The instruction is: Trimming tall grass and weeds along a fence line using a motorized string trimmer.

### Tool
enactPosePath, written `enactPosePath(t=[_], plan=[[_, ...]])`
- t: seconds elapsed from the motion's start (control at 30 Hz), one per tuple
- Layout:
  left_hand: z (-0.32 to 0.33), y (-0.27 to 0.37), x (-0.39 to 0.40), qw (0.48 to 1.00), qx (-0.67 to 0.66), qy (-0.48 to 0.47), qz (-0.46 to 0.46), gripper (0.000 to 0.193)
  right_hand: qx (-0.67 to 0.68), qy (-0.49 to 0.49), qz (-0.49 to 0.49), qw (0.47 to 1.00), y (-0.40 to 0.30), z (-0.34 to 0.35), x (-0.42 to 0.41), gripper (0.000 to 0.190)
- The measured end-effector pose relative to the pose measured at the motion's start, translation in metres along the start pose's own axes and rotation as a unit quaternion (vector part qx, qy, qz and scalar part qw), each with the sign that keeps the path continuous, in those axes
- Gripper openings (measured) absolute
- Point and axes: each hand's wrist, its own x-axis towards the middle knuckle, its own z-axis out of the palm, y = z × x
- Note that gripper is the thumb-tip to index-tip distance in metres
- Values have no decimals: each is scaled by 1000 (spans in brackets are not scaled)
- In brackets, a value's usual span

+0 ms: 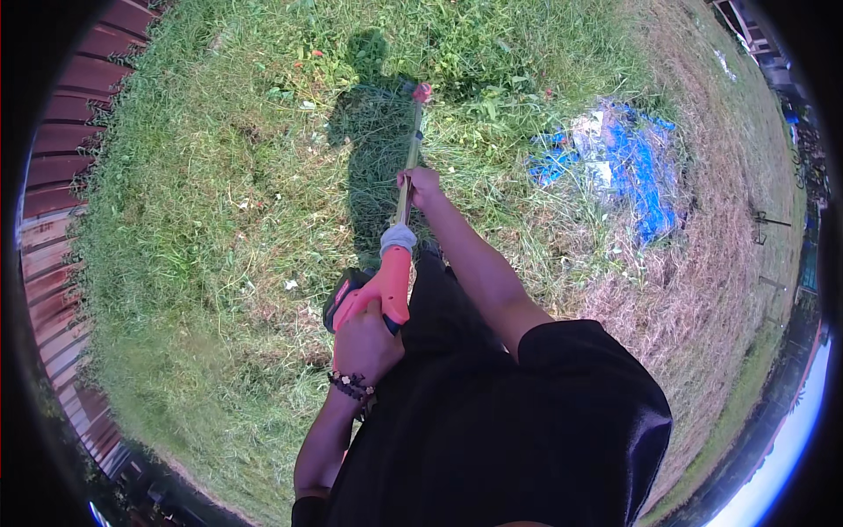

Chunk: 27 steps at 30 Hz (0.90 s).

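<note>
A cordless string trimmer (395, 277) with a red-orange body runs away from me across the grass. My left hand (367, 346) is closed around its rear handle, beside the dark battery pack (344, 300). Farther up, my right hand (421, 186) grips the pale metal shaft (413, 153). Grey wrapping (398, 237) covers the joint between body and shaft. At the far end, the red trimmer head (422, 92) is over leafy green weeds (461, 85); whether it touches them I cannot tell. Its cutting part is blurred.
A rusty corrugated metal fence (56, 230) curves along the left. To the right, torn blue sheeting (642, 174) lies partly under grass, with pale scraps (598, 174) on it. Dry cut grass (718, 197) spreads beyond. Small white litter (290, 284) dots the ground, and my shadow falls ahead.
</note>
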Motion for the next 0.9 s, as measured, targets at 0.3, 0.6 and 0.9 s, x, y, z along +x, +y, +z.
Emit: enactPosePath(t=[0.3,0.6,0.9], plan=[[4,-30,-6,987,-26,-72,144,39,-36,289,-68,954,-14,-102,-105,5],[-20,-45,0,959,-124,-135,216,44,-34,416,-148,897,-22,-113,-147,10],[-10,-27,-7,994,-84,-36,53,41,-32,128,-63,989,-17,-9,-73,8]])
